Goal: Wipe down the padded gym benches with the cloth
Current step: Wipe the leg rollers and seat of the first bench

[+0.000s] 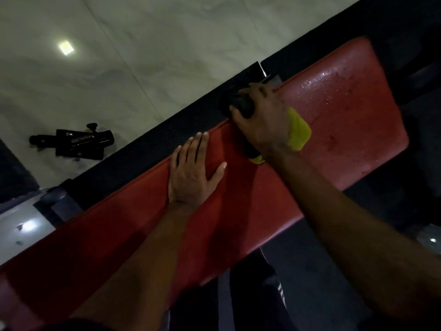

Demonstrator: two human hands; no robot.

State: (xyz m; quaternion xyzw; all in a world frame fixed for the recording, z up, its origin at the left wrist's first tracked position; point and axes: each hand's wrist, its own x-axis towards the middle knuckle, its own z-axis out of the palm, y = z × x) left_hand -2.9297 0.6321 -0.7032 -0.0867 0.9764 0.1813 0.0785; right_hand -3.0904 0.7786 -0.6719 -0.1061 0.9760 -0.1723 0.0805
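**A:** The left hand is laid flat, fingers straight, on the red bench. The right hand is curled round a dark object at the far edge, with the yellow cloth tucked beneath it.

**B:** Droplets are seen on the right end. With the cloth only pinned, it could be dropped, or that wet patch smeared rather than dried.

**A:** What the dark object is cannot be told. Most of the cloth is hidden, and the bench is cut off near left.
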